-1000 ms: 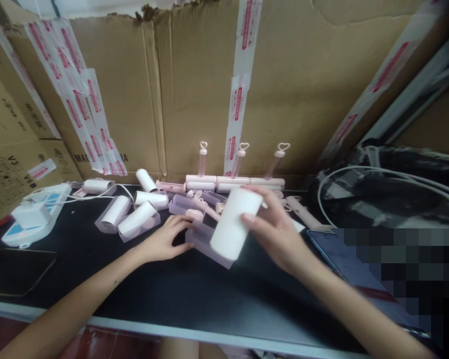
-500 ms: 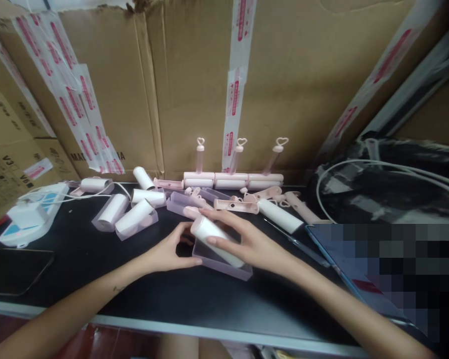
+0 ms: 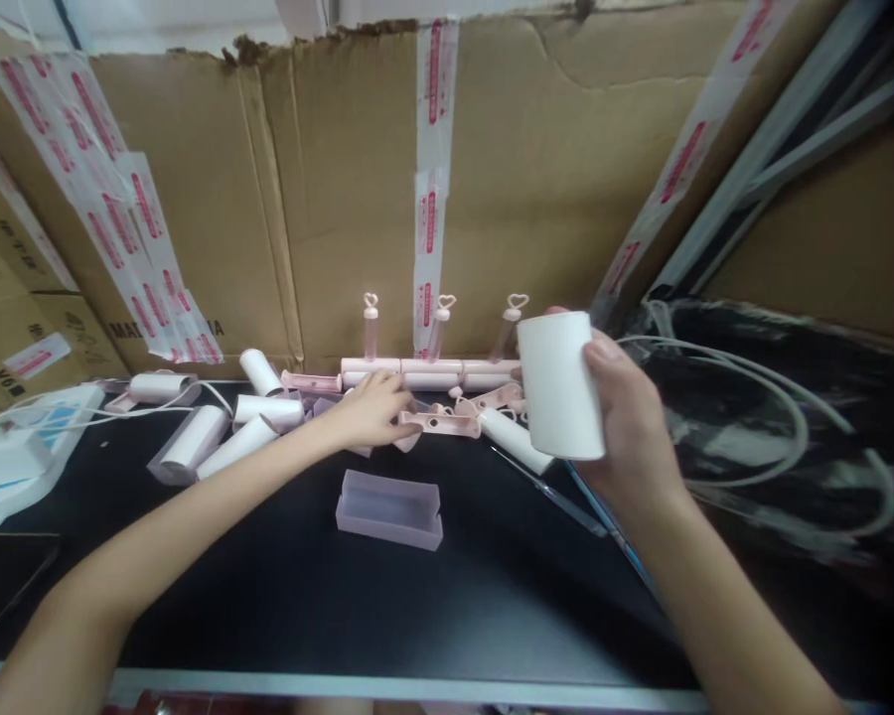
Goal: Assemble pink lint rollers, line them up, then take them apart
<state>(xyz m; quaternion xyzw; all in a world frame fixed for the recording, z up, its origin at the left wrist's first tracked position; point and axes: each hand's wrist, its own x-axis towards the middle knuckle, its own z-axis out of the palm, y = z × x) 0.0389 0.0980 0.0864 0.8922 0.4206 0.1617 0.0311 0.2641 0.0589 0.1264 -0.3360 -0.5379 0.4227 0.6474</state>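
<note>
My right hand is wrapped round a white cylinder, raised above the table on the right. My left hand reaches into the pile of pink parts at the back; its fingers curl down, and what they touch is hidden. Beside its fingertips lies a long pink holder with a round hole. An open translucent purple tray rests on the black table in front of my left hand, touched by neither hand.
Behind stand pink units with heart-topped tubes. At left are more white cylinders, a power strip and a dark phone. A thin tool and coiled cable lie right.
My right hand has lifted the white cylinder up and right, out of the purple tray. My left hand has let go of the tray and moved back to the pile. The view has shifted.
</note>
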